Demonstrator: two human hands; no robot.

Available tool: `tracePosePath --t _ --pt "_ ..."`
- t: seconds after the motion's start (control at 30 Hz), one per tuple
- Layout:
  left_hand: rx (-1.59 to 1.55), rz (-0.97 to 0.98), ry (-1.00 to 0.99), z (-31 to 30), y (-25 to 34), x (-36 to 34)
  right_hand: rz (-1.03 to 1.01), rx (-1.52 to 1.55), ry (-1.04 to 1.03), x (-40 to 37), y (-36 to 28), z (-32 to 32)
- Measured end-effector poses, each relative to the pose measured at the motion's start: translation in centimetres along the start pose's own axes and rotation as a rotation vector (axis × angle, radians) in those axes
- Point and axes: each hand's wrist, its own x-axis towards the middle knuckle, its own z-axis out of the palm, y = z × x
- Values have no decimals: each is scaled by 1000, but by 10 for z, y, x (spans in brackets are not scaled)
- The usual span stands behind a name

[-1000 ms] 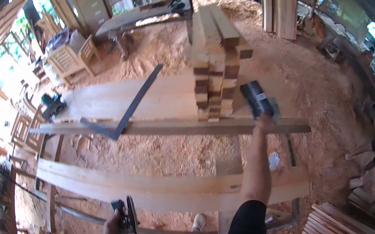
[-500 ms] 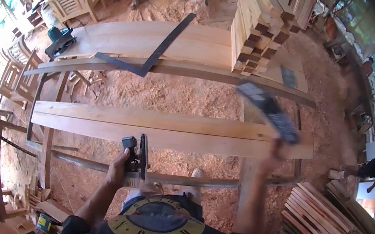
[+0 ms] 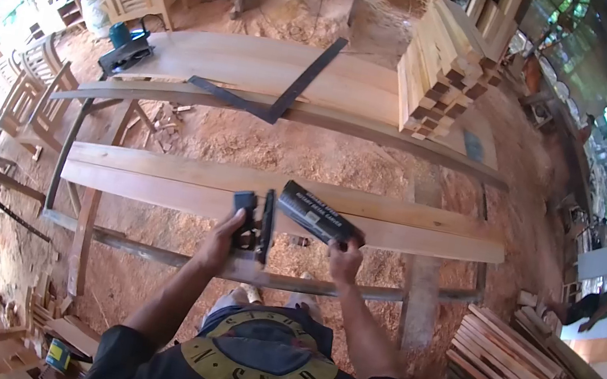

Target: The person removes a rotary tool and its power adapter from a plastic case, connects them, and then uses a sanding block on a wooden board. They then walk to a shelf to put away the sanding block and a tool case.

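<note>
My left hand [image 3: 220, 244] is wrapped round a black tool case [image 3: 251, 226] that stands open, its lid upright beside its body. To the right, my right hand [image 3: 344, 259] grips the lower end of a dark box with white lettering [image 3: 315, 214], which points up and left toward the case. Both objects are above the near edge of two long pale boards [image 3: 160, 180] laid side by side. What lies inside the case is too small to make out.
Behind the boards, a dark metal square [image 3: 307, 82] lies on a wide plank [image 3: 221, 59]. A power tool [image 3: 126, 51] is at its left end, stacked timber [image 3: 443, 72] at its right. Reddish slats [image 3: 504, 360] lie at lower right; a person [image 3: 600, 310] is at far right.
My right hand has brought the dark box left and down, close to the case. My left hand and the case sit slightly higher and further right in view, and the view has shifted.
</note>
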Motion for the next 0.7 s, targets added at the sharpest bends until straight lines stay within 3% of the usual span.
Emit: tracePosePath --t 0.13,0.23,0.27,0.37,0.47,0.6,0.7 --pt "36 -9 -108 31 19 46 -176 8 -26 -15 -7 31" --pt "54 -82 -178 28 13 94 -230 -226 -226 -10 4 28" --pt "53 -97 -189 25 7 109 -329 -331 -270 -7 9 25" --pt "98 -129 -174 28 2 116 -453 -396 -494 3 9 5" --pt "85 -110 -157 32 -2 117 -603 -380 -547 20 -4 -8" --pt "93 -106 -118 28 -5 122 -520 -440 -596 35 -3 -7" --pt "66 -140 -104 30 -3 121 -512 -302 -518 28 -3 -22"
